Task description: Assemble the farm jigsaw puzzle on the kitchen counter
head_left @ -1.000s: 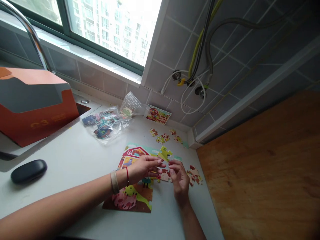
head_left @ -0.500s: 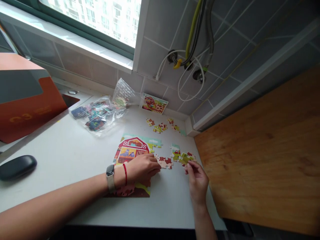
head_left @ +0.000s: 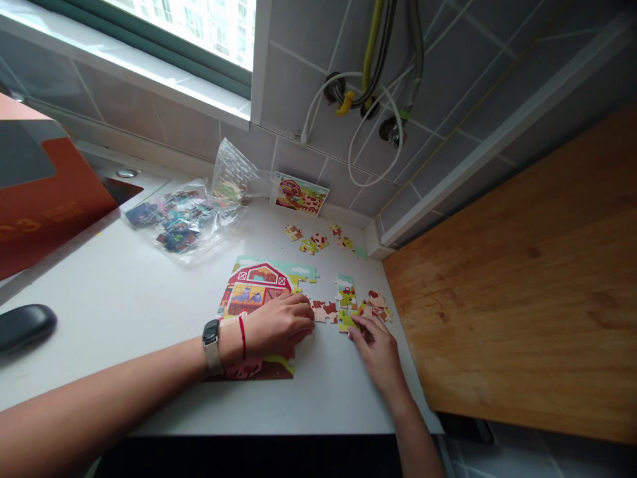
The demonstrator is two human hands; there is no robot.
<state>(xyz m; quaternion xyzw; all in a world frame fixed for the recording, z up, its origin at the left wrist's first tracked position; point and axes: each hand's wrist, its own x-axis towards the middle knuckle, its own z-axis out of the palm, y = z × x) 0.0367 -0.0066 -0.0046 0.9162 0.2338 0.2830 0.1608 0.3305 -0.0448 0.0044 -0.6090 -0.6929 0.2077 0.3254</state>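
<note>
A partly joined jigsaw puzzle (head_left: 251, 292) with a red barn lies flat on the white table. Across its right side rests my left hand (head_left: 286, 322), fingers curled down and tips hidden; what they hold, if anything, cannot be seen. Just beyond those fingers, brown-patched pieces (head_left: 324, 311) extend from the puzzle. My right hand (head_left: 377, 348) pinches a green puzzle piece (head_left: 347, 321) between thumb and fingers, right below an upright strip with a red tractor (head_left: 346, 291). Loose brown and cream pieces (head_left: 377, 305) lie just behind that hand.
More loose pieces (head_left: 313, 243) lie toward the wall, where a picture card (head_left: 301, 194) leans. A clear plastic bag of pieces (head_left: 184, 219) is at back left, near an orange box (head_left: 60, 192). A black mouse (head_left: 24, 328) sits left; a wooden panel (head_left: 522, 299) borders the right.
My right hand has moved left with the green piece, bringing it from the loose pieces to beneath the tractor strip. My left hand stays on the puzzle. The view has shifted slightly.
</note>
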